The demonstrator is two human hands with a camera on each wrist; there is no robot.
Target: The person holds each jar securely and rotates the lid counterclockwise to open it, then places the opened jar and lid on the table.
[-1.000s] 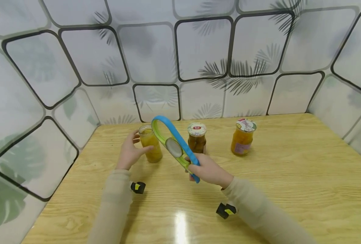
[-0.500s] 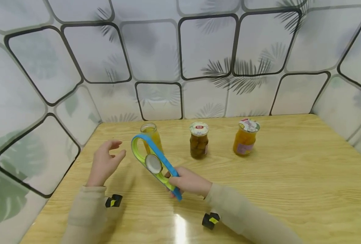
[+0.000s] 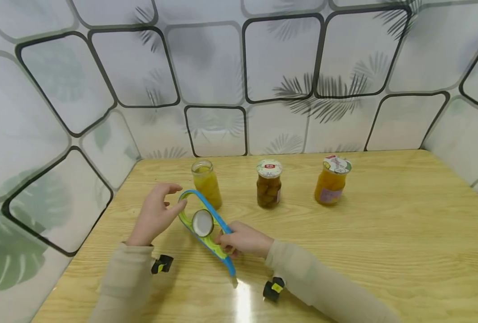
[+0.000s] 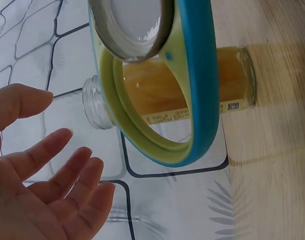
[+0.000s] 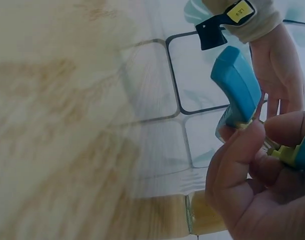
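Note:
My right hand [image 3: 247, 239] grips a blue and green jar opener [image 3: 218, 218] by its handles, above the table and tilted. Caught inside its green lining is a metal jar lid [image 3: 203, 223], its pale underside showing. My left hand [image 3: 154, 215] is by the opener's looped end, with thumb and fingers spread apart; in the left wrist view a gap shows between those fingers [image 4: 87, 190] and the opener [image 4: 202, 75]. Behind the loop a lidless glass jar [image 3: 208, 188] of yellow fruit stands upright. The right wrist view shows the right fingers [image 5: 237, 170] curled at the opener's handles.
Two lidded jars stand along the back of the wooden table [image 3: 364, 251]: one with dark contents [image 3: 269, 190] in the middle, one with orange contents [image 3: 331, 184] to the right. A patterned wall covering [image 3: 214, 54] rises behind and at both sides.
My left hand has let go of the yellow fruit jar, drawn back, then come toward the opener. My right hand has brought the opener and lid down and left, nearer me.

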